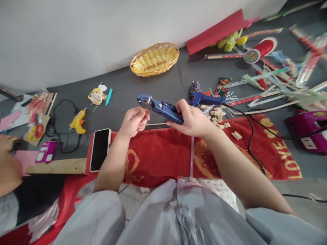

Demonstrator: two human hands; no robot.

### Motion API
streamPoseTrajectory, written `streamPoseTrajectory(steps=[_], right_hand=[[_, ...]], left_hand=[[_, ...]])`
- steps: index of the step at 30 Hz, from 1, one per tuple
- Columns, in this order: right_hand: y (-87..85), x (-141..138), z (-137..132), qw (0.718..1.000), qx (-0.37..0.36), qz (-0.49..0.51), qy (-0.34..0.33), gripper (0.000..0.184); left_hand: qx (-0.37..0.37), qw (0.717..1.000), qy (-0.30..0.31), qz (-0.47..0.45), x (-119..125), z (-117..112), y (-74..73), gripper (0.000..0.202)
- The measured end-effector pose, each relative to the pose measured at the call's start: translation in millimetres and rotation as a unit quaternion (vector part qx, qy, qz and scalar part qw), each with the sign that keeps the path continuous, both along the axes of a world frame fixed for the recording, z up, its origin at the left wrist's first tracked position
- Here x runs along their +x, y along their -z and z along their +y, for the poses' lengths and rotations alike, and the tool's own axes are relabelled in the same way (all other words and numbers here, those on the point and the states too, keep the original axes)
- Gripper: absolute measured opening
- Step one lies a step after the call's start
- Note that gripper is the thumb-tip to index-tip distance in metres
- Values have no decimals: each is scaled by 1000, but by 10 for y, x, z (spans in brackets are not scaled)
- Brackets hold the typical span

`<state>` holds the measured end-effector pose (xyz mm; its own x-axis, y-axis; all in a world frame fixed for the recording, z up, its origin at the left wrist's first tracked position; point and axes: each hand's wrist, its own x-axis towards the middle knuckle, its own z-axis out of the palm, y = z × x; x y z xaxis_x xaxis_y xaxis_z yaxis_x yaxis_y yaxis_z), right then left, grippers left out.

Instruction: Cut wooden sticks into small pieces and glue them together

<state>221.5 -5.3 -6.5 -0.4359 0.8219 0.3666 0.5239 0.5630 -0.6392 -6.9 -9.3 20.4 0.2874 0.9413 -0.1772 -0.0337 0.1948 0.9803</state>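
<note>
My right hand (191,119) is closed round the handles of a blue cutter (159,106), whose metal jaw points left. My left hand (135,120) pinches a thin wooden stick (156,124) that lies level under the cutter, its end near the jaw. Both hands hover above a red towel (163,154) spread on the dark floor. Several short cut wooden pieces (219,117) lie on the towel's far right part, beside a blue glue gun (204,98).
A black phone (100,149) lies at the towel's left edge, a yellow glue gun (78,121) and cable beyond it. A yellow wicker basket (154,59) sits by the wall. Sticks, red thread spool (260,50) and craft clutter fill the right. Another person's hand (7,160) is far left.
</note>
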Motion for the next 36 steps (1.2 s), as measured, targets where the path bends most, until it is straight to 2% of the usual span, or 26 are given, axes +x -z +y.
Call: streamPoseTrajectory(steps=[7, 15, 21, 26, 30, 36], right_hand=[[-41, 8, -19, 999, -25, -24, 9, 41], [-61, 19, -27, 998, 3, -59, 5, 29], [-89, 13, -50, 995, -2, -95, 12, 24], [-63, 1, -42, 998, -14, -69, 3, 29], [-34, 12, -16, 998, -39, -45, -17, 38], [-40, 51, 4, 998, -32, -37, -26, 43]], left_hand=[[-6, 1000, -3, 20, -52, 21, 10, 48], [5, 1000, -6, 27, -63, 30, 26, 46], [9, 999, -4, 35, -56, 27, 23, 45], [-11, 1000, -8, 25, -51, 51, 21, 47], [-50, 999, 11, -3, -50, 64, 18, 48], [-85, 994, 38, -50, -44, 73, 37, 48]])
